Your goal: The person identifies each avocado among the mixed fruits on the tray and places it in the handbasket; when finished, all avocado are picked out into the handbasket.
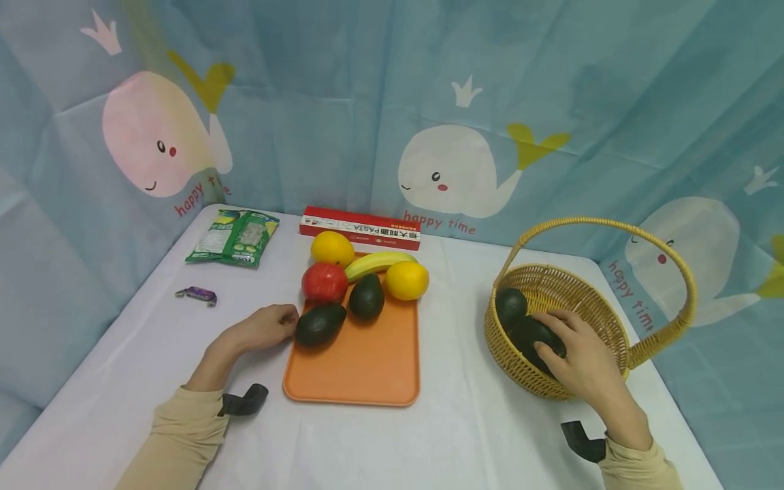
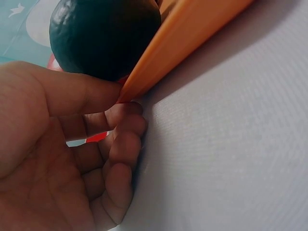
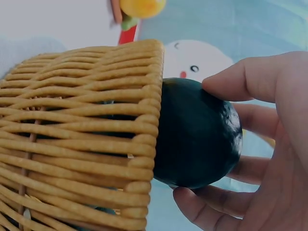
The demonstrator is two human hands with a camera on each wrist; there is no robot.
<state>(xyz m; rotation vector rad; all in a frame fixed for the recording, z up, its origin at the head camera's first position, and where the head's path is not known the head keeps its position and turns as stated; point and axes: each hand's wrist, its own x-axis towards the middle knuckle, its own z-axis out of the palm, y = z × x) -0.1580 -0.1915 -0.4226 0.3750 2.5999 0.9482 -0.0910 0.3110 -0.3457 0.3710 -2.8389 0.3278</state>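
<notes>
My left hand (image 1: 267,327) is at the left edge of an orange tray (image 1: 361,371); in the left wrist view its thumb and curled fingers pinch the tray's rim (image 2: 159,53). Just beside that thumb lies a dark green avocado (image 1: 320,324) on the tray. Over a wicker basket (image 1: 554,389) at the right, my right hand (image 1: 578,354) grips another avocado (image 3: 197,134), thumb on one side and fingers round the other. The held avocado stands partly above the basket's rim in the right wrist view. A further avocado (image 1: 511,307) sits inside the basket, at its left.
On the tray are another avocado (image 1: 366,298), a red fruit (image 1: 324,282), a banana (image 1: 378,264) and yellow fruits (image 1: 407,280). A red pasta box (image 1: 360,228) stands behind. A green snack bag (image 1: 234,237) and purple-wrapped candy (image 1: 199,295) lie left. The basket's handle (image 1: 674,252) arches high.
</notes>
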